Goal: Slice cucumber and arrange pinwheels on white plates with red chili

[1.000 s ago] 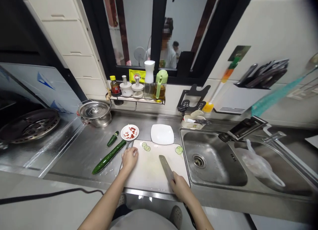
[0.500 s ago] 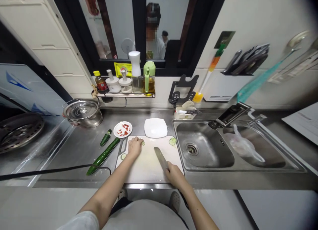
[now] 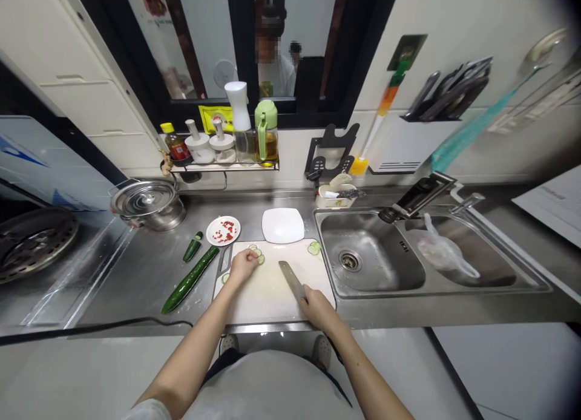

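Observation:
A white cutting board (image 3: 272, 293) lies on the steel counter in front of me. My left hand (image 3: 242, 266) rests on the board's upper left part, fingers curled by a few cucumber slices (image 3: 258, 253); whether it holds one is unclear. My right hand (image 3: 318, 305) is closed round the handle of a kitchen knife (image 3: 291, 280), whose blade lies flat across the board. More slices (image 3: 314, 247) sit at the board's far right corner. A long cucumber (image 3: 189, 279) and a short cut piece (image 3: 193, 246) lie left of the board.
Behind the board stand a white square plate (image 3: 282, 225) and a small dish of chopped red chilli (image 3: 223, 230). A lidded steel pot (image 3: 147, 203) is at the left, a double sink (image 3: 376, 265) at the right. A black cable (image 3: 91, 328) runs along the counter's front edge.
My left hand moved up the board to the cucumber slices. The knife hand stayed near the board's lower right. The camera view shifted back and down.

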The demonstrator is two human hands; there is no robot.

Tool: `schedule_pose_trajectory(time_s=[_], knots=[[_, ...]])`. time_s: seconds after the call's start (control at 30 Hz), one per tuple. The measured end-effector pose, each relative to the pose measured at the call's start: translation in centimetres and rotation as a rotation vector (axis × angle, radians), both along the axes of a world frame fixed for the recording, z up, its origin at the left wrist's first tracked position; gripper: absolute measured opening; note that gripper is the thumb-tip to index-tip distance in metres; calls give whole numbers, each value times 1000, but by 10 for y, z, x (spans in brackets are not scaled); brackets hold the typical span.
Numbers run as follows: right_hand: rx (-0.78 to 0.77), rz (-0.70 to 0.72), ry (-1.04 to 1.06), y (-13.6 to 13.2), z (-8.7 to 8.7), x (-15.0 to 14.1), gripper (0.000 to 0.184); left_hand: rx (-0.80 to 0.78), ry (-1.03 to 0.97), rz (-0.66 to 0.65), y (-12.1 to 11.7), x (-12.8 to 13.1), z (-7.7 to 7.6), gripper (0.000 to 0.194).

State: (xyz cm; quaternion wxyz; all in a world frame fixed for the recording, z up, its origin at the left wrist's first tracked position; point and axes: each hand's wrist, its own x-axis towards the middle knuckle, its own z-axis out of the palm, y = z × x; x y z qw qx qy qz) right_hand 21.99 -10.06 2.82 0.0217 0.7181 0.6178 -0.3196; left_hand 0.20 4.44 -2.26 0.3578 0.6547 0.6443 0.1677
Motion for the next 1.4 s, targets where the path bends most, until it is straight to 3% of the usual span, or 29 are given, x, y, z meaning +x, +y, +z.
schedule_pose_trajectory(time_s=[0.13, 0.37, 0.63, 1.4], knots=[[-26, 43, -44, 1, 7, -6, 20, -104, -52, -8, -19, -6, -1, 17], [-48, 176, -84, 3, 13, -23, 23, -67, 255, -44, -40, -10, 9, 22], [-43, 265, -120, 4, 10, -41, 27, -26, 351, -85, -43, -12, 6, 26], [-120, 318, -148, 8, 8, -57, 31, -12, 359, -72, -43, -10, 4, 25]])
